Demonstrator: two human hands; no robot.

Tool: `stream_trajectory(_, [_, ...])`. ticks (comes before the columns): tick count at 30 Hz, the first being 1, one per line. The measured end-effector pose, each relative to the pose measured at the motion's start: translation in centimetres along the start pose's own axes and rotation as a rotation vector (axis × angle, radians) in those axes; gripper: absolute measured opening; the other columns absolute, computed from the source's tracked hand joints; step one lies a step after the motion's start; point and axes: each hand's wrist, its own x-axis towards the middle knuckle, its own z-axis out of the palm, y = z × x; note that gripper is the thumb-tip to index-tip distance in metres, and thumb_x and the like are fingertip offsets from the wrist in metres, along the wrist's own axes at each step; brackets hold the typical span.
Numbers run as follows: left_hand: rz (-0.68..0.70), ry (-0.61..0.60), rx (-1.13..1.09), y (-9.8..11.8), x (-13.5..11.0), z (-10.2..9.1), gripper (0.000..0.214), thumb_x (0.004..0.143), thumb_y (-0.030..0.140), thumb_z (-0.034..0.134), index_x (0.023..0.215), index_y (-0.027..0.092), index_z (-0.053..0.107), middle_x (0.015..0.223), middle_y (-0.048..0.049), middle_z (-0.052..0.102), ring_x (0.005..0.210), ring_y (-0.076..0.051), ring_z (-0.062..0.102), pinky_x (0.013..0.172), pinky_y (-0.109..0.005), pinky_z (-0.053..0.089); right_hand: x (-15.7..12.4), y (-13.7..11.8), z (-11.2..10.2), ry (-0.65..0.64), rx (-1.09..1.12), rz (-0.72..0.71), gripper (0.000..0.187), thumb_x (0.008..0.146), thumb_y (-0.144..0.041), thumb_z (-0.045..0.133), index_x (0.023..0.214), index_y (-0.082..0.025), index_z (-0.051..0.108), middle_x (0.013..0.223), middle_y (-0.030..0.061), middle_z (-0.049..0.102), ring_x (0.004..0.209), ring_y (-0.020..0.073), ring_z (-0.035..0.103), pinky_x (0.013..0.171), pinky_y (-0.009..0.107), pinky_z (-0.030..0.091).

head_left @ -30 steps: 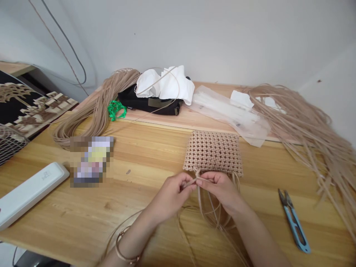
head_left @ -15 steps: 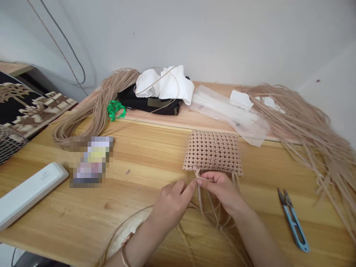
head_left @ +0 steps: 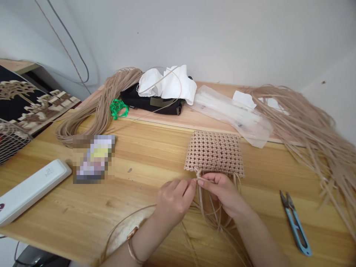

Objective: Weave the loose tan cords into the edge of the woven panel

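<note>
A woven panel of tan cord with a knotted lattice lies flat on the table, loose cords trailing from its near edge. Just below that edge, at its left part, both hands meet. My left hand pinches a cord between thumb and forefinger, the other fingers curled. My right hand closes thumb and fingers on the cords right beside it, under the panel's edge. The fingertips nearly touch and partly hide the cord ends. A bracelet circles my left wrist.
Thread snips with blue handles lie at right. Bundles of tan cord rest back left and back right. Between them are a black pouch under white paper and a plastic bag. A white case is at left, near a blurred phone-like item.
The view has shifted slightly, moving the scene a little to the right. My hands stay at the same spot under the panel's edge, still gripping the cords.
</note>
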Motion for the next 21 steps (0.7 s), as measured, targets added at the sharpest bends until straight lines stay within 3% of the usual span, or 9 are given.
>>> stream_trajectory(7, [-0.026,-0.042,-0.018,-0.1,-0.1,-0.1,0.020,0.082,0.013,0.042,0.094,0.016,0.058,0.055,0.0007,0.049,0.049,-0.011,0.043,0.046,-0.024,0.030,0.0,0.0,0.1,0.015,0.040,-0.005,0.017,0.053,-0.031,0.074,0.061,-0.018,0.067,0.048,-0.0045,0.052,0.050,0.0077,0.044,0.046,0.019,0.031])
stream_trajectory(12, [-0.168,-0.044,-0.144,0.4,-0.1,0.1,0.022,0.083,0.012,0.039,0.090,0.016,0.059,0.061,-0.0012,0.053,0.056,-0.011,0.047,0.051,-0.023,0.035,0.1,0.2,0.1,0.040,0.036,-0.011,0.020,0.052,-0.030,0.075,0.064,-0.016,0.067,0.056,-0.0024,0.059,0.051,0.0077,0.045,0.050,0.020,0.033])
stream_trajectory(15, [-0.357,-0.049,-0.380,0.9,0.0,0.2,0.021,0.083,0.014,0.040,0.087,0.016,0.060,0.065,-0.0026,0.055,0.060,-0.011,0.049,0.055,-0.021,0.039,0.1,0.4,0.1,0.043,0.050,-0.029,0.022,0.051,-0.031,0.075,0.066,-0.016,0.068,0.058,-0.0013,0.060,0.054,0.0095,0.048,0.053,0.021,0.036])
stream_trajectory(21, [-0.947,-0.059,-0.954,1.9,0.8,0.3,0.014,0.076,0.020,0.052,0.074,0.015,0.064,0.064,-0.0012,0.058,0.059,-0.010,0.052,0.054,-0.020,0.041,0.0,0.5,0.4,0.065,0.064,-0.056,0.023,0.050,-0.032,0.075,0.066,-0.016,0.068,0.059,-0.0009,0.061,0.055,0.0094,0.048,0.054,0.021,0.037])
